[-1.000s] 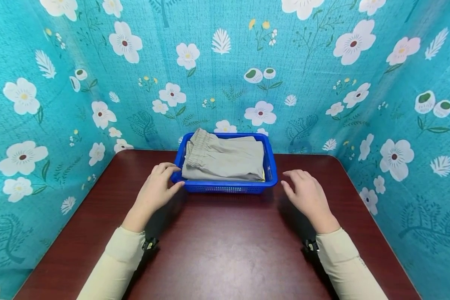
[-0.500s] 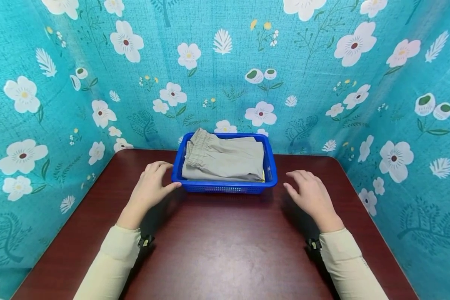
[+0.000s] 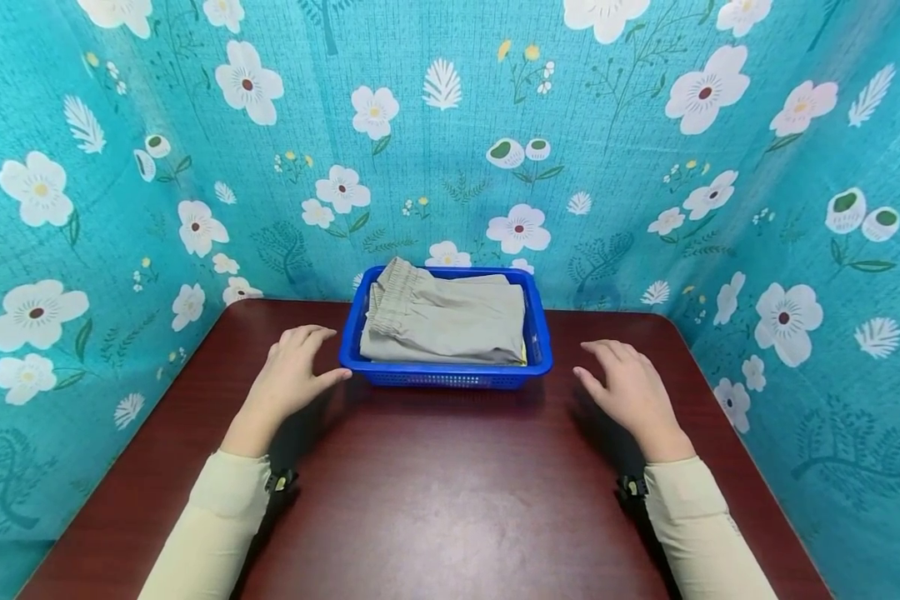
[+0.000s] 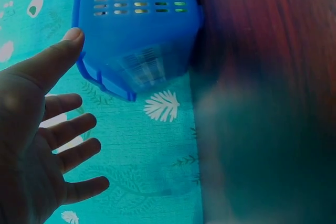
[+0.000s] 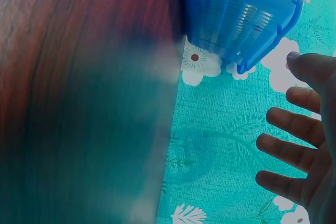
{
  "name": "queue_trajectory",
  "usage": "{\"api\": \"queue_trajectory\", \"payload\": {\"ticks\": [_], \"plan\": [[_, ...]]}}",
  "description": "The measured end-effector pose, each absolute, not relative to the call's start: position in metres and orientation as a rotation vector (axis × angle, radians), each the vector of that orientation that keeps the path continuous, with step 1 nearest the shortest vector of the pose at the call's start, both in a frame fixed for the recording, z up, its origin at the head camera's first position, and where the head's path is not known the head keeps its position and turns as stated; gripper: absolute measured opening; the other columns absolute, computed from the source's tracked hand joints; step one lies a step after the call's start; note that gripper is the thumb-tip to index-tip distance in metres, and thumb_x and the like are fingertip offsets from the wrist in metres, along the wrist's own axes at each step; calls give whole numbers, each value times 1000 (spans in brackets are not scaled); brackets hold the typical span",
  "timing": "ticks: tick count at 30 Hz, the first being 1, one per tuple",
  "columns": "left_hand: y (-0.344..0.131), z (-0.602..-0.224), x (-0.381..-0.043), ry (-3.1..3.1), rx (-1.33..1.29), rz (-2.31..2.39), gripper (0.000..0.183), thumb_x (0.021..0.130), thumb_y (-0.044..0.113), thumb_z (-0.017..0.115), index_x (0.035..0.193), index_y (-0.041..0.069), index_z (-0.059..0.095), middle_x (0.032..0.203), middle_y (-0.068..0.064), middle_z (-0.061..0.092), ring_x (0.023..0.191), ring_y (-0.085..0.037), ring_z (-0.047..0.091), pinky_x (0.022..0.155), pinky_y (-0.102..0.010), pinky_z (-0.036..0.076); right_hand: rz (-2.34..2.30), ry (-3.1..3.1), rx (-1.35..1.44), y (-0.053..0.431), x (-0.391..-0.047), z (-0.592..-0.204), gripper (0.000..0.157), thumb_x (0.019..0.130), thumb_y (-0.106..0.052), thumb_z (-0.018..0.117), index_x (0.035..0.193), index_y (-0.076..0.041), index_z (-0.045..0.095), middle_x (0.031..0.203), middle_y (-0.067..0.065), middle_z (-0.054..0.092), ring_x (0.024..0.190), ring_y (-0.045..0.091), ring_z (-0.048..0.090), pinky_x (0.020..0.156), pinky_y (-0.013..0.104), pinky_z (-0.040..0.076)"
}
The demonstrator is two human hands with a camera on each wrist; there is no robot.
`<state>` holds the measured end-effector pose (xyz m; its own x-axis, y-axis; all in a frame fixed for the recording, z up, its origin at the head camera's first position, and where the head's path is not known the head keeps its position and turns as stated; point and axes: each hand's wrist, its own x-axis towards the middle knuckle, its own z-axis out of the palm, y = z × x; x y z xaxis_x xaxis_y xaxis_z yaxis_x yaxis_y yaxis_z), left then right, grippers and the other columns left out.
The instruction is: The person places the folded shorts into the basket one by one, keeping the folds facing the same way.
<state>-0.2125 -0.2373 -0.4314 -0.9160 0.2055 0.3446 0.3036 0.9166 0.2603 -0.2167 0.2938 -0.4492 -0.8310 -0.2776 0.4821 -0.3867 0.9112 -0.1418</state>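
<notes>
Near the back of the table stands a blue plastic basket (image 3: 450,370) with slotted sides, seen also in the left wrist view as a blue basket wall (image 4: 142,30). Folded beige-grey pants (image 3: 450,321) with a gathered elastic waistband lie in it, a bit of yellow showing at their right front corner. My left hand (image 3: 288,375) is just left of the basket, thumb tip close to the front left corner, fingers spread and holding nothing. To the basket's right, a small gap away, my right hand (image 3: 630,392) has its fingers extended and holds nothing.
The dark red-brown table (image 3: 450,483) has rounded far corners. Teal floral curtains (image 3: 420,142) hang behind it and along both sides, close to the basket's back. Both sleeves are pale, with a small black device at each wrist.
My left hand has moved left, off the basket's left rim where its fingers were. My right hand has shifted slightly right, away from the basket. Basket and pants stay in place.
</notes>
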Motion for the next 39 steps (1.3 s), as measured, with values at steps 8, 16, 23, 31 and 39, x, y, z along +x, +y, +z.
{"api": "queue_trajectory", "payload": {"ticks": [8,16,23,31,39], "plan": [[-245,-437,-216,-2801,-369,-405,81,75,62,72,136,13,51,136,-12,49,128,-35,37,102,-62,29,295,-2618,474,303,-220,-449,54,86,-43,68,129,-13,58,126,11,60,117,32,53,99,57,40],[-255,-441,-217,-2854,-375,-398,87,73,63,72,140,15,47,142,-13,44,132,-36,33,105,-65,22,281,-2654,474,310,-222,-453,59,84,-45,70,132,-14,56,134,12,56,124,34,48,106,57,33],[-262,-446,-220,-2933,-382,-369,96,70,75,65,145,21,42,149,-10,37,138,-36,26,107,-69,15,256,-2705,487,315,-222,-463,65,84,-55,66,135,-17,54,141,11,50,130,36,42,110,60,25],[-262,-447,-220,-2960,-400,-319,102,68,81,58,151,27,31,155,-13,30,141,-43,19,105,-75,6,261,-2731,453,314,-222,-467,75,83,-67,58,143,-25,45,149,10,41,138,41,30,112,66,13],[-262,-445,-216,-2956,-417,-268,101,71,78,61,152,30,27,157,-14,25,141,-46,16,102,-79,2,240,-2738,481,310,-224,-470,79,82,-71,55,147,-29,39,153,11,34,142,42,23,110,70,6]]}}
